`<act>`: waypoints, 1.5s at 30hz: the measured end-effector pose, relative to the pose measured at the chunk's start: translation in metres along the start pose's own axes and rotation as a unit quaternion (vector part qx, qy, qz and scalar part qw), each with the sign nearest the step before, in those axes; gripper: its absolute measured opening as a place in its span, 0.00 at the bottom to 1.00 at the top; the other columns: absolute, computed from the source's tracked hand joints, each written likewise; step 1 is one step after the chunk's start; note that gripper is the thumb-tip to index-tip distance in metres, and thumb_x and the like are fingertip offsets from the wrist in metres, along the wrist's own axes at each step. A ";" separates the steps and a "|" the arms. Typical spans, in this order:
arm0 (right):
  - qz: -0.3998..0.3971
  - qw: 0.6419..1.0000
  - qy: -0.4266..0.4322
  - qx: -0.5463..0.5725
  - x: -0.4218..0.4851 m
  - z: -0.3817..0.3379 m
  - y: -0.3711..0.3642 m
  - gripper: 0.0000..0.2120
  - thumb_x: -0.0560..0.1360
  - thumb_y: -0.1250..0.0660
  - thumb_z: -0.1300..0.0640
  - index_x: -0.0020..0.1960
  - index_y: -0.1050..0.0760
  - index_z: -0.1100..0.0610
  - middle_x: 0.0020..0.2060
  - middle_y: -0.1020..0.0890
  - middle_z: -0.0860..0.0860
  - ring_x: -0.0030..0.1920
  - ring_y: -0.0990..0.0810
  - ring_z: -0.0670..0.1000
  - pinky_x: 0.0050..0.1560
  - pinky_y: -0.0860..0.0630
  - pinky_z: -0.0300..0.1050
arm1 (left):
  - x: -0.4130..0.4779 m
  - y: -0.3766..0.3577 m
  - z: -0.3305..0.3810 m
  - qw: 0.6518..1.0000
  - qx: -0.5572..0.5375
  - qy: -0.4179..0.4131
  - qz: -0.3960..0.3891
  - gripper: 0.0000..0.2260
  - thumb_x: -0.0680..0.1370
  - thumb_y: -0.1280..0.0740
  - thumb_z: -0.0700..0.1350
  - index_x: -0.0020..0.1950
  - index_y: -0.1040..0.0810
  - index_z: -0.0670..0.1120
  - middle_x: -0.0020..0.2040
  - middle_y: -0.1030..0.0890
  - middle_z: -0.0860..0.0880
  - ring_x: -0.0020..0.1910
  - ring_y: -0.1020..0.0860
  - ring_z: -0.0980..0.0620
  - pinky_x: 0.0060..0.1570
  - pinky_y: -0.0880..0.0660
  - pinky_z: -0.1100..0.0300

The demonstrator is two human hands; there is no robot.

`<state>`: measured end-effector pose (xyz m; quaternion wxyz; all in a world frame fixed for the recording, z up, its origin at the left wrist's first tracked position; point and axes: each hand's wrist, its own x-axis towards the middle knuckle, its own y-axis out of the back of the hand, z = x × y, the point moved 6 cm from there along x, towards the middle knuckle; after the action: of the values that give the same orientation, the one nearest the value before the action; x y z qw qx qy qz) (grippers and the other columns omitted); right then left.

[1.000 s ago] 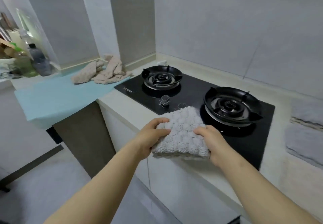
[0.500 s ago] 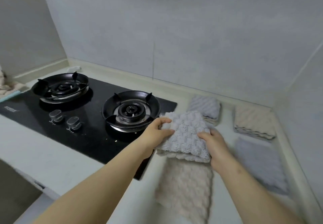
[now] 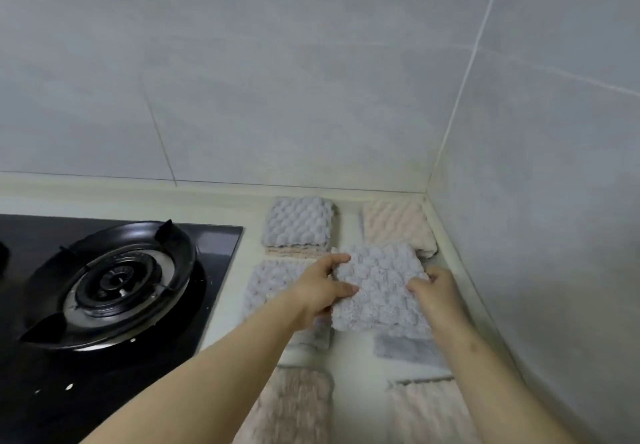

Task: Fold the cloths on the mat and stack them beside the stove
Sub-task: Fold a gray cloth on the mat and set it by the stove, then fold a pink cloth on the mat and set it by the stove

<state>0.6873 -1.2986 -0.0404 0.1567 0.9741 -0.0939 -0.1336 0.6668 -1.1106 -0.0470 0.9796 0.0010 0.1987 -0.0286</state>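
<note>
Likely soft and light, the grey cloth [image 3: 379,287]: left hand [image 3: 318,296] pinches its nine o'clock edge, right hand [image 3: 438,293] three

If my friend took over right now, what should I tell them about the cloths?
Left hand and right hand both grip one folded grey cloth over the counter, right of the stove.
Done: a grey-topped pile and a beige pile already lie by the wall.
Left: set this one down. The mat is out of view.
</note>
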 end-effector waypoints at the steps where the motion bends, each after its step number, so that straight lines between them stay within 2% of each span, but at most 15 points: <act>1: 0.008 1.000 0.002 -0.009 0.001 0.000 0.006 0.08 0.68 0.39 0.64 0.35 0.36 0.55 0.27 0.33 0.52 0.26 0.35 0.50 0.28 0.40 0.37 | 0.005 -0.008 -0.002 1.000 0.001 0.003 -0.010 0.22 0.75 0.32 0.36 0.66 0.31 0.53 0.64 0.30 0.49 0.43 0.24 0.48 0.34 0.27 0.62; 4: 0.030 0.998 0.002 -0.049 0.002 0.006 0.023 0.07 0.71 0.40 0.66 0.39 0.36 0.57 0.28 0.34 0.52 0.25 0.36 0.50 0.23 0.43 0.35 | 0.013 -0.024 -0.008 1.000 0.012 0.005 -0.023 0.23 0.75 0.32 0.36 0.67 0.31 0.52 0.62 0.30 0.49 0.34 0.26 0.52 0.25 0.30 0.65; 7: 0.078 0.995 0.007 -0.066 0.000 0.011 0.037 0.03 0.69 0.39 0.64 0.40 0.32 0.57 0.31 0.27 0.53 0.28 0.29 0.52 0.29 0.34 0.39 | 0.018 -0.038 -0.014 0.999 0.024 -0.005 -0.036 0.21 0.74 0.31 0.36 0.64 0.30 0.52 0.63 0.29 0.47 0.37 0.26 0.48 0.32 0.27 0.63; 10: 0.101 0.992 -0.025 -0.068 -0.002 0.020 0.045 0.08 0.71 0.39 0.62 0.50 0.32 0.58 0.39 0.23 0.55 0.35 0.23 0.55 0.35 0.27 0.44 | 0.021 -0.048 -0.016 0.998 0.047 -0.013 -0.046 0.22 0.74 0.30 0.37 0.65 0.30 0.51 0.66 0.30 0.47 0.36 0.27 0.49 0.27 0.30 0.65; 13: 0.098 0.988 -0.017 -0.118 -0.001 0.025 0.049 0.17 0.73 0.40 0.64 0.62 0.35 0.59 0.53 0.23 0.58 0.49 0.21 0.59 0.47 0.25 0.48 | 0.023 -0.057 -0.017 0.996 0.066 -0.016 -0.059 0.22 0.76 0.33 0.34 0.67 0.31 0.48 0.63 0.29 0.47 0.29 0.26 0.57 0.24 0.31 0.69; 16: 0.094 0.968 0.063 -0.223 -0.004 0.020 0.046 0.25 0.72 0.41 0.68 0.69 0.35 0.58 0.66 0.29 0.57 0.64 0.29 0.59 0.63 0.32 0.48 | 0.024 -0.063 -0.017 0.990 0.115 -0.016 -0.082 0.22 0.77 0.39 0.32 0.70 0.33 0.46 0.46 0.28 0.49 0.17 0.33 0.62 0.20 0.35 0.71; 20: 0.099 0.893 0.154 -0.410 -0.016 0.009 0.032 0.26 0.76 0.43 0.61 0.72 0.39 0.49 0.74 0.41 0.47 0.72 0.42 0.53 0.69 0.43 0.48 | 0.026 -0.066 -0.018 0.982 0.165 -0.007 -0.094 0.25 0.76 0.37 0.32 0.72 0.36 0.46 0.42 0.31 0.53 0.30 0.30 0.57 0.25 0.33 0.70; 23: 0.036 0.868 0.169 -0.465 -0.010 0.016 0.014 0.23 0.80 0.49 0.54 0.75 0.45 0.48 0.76 0.48 0.45 0.75 0.50 0.50 0.72 0.48 0.48 | 0.026 -0.071 -0.025 0.980 0.169 -0.008 -0.109 0.31 0.73 0.30 0.35 0.73 0.40 0.45 0.56 0.29 0.50 0.48 0.25 0.53 0.45 0.25 0.66; 25: 0.005 0.862 0.151 -0.484 -0.002 0.028 0.010 0.24 0.81 0.53 0.50 0.76 0.50 0.49 0.77 0.51 0.46 0.76 0.52 0.49 0.72 0.49 0.49 | 0.026 -0.072 -0.028 0.973 0.200 -0.020 -0.110 0.37 0.70 0.26 0.38 0.74 0.42 0.45 0.66 0.33 0.48 0.61 0.28 0.51 0.62 0.30 0.62; 28: -0.005 0.854 0.149 -0.499 0.005 0.042 0.011 0.25 0.81 0.56 0.46 0.77 0.54 0.49 0.77 0.53 0.47 0.76 0.54 0.49 0.73 0.51 0.47 | 0.031 -0.072 -0.028 0.960 0.255 -0.042 -0.110 0.44 0.67 0.23 0.43 0.76 0.45 0.44 0.72 0.38 0.49 0.71 0.38 0.51 0.68 0.40 0.63; 32: -0.012 0.832 0.176 -0.527 0.008 0.050 0.003 0.41 0.67 0.76 0.41 0.77 0.56 0.52 0.77 0.53 0.49 0.77 0.56 0.50 0.74 0.56 0.45 | 0.037 -0.070 -0.033 0.921 0.370 -0.063 -0.100 0.45 0.67 0.23 0.51 0.76 0.46 0.47 0.74 0.42 0.51 0.72 0.40 0.51 0.71 0.41 0.60; 39: -0.025 0.818 0.176 -0.547 0.016 0.052 0.000 0.46 0.61 0.80 0.42 0.77 0.58 0.53 0.77 0.55 0.50 0.77 0.58 0.50 0.73 0.62 0.44 | 0.041 -0.063 -0.038 0.895 0.439 -0.038 -0.070 0.44 0.68 0.27 0.59 0.76 0.48 0.55 0.71 0.40 0.50 0.69 0.35 0.48 0.68 0.35 0.54; 41: -0.037 0.822 0.160 -0.545 0.012 0.048 -0.001 0.44 0.64 0.78 0.41 0.77 0.58 0.53 0.77 0.55 0.50 0.77 0.58 0.51 0.74 0.60 0.45 | 0.038 -0.060 -0.038 0.909 0.407 -0.040 -0.078 0.42 0.69 0.28 0.58 0.76 0.47 0.54 0.69 0.37 0.49 0.66 0.32 0.47 0.67 0.34 0.54; 43: -0.035 0.830 0.144 -0.538 0.007 0.040 0.001 0.32 0.76 0.66 0.42 0.77 0.55 0.53 0.77 0.54 0.50 0.77 0.57 0.52 0.75 0.58 0.47 | 0.027 -0.052 -0.033 0.928 0.364 -0.042 -0.068 0.37 0.71 0.29 0.56 0.75 0.45 0.53 0.70 0.35 0.48 0.66 0.31 0.46 0.67 0.34 0.51; 45: -0.014 0.842 0.161 -0.514 -0.004 0.025 -0.002 0.25 0.81 0.53 0.49 0.76 0.50 0.52 0.77 0.51 0.49 0.76 0.56 0.53 0.74 0.55 0.49 | 0.010 -0.037 -0.025 0.943 0.328 -0.045 -0.038 0.31 0.75 0.32 0.53 0.74 0.42 0.52 0.69 0.35 0.48 0.66 0.30 0.43 0.64 0.31 0.50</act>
<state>0.6769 -1.3030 -0.0634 0.6460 0.7628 0.0287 -0.0059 0.6647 -1.1477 -0.0735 0.9311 0.3135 0.1338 -0.1297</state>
